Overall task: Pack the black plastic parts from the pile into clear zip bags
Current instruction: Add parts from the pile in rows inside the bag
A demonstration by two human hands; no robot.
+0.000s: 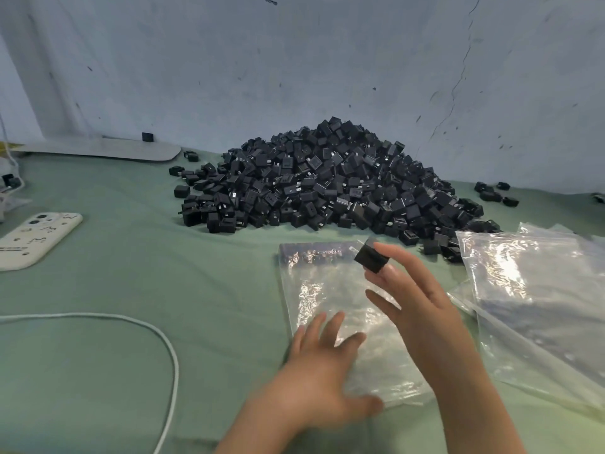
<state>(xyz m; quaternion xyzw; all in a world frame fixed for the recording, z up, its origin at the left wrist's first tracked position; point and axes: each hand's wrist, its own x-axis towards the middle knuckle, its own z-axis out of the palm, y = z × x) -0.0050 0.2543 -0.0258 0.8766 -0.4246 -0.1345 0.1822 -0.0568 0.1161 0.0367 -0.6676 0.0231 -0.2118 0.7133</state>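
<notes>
A big pile of black plastic parts [327,181] lies on the green cloth against the wall. In front of it a clear zip bag [330,290] lies flat. My left hand [322,371] rests on the bag's near end with its fingers spread. Above the bag's far end, my right hand [422,303] pinches one black plastic part [371,258] between thumb and fingertips.
More clear zip bags [537,290] are stacked at the right. A white phone [36,237] lies at the left, and a white cable [137,326] curves across the near left. A few loose parts [496,193] lie right of the pile. A flat grey board [108,149] sits at the back left.
</notes>
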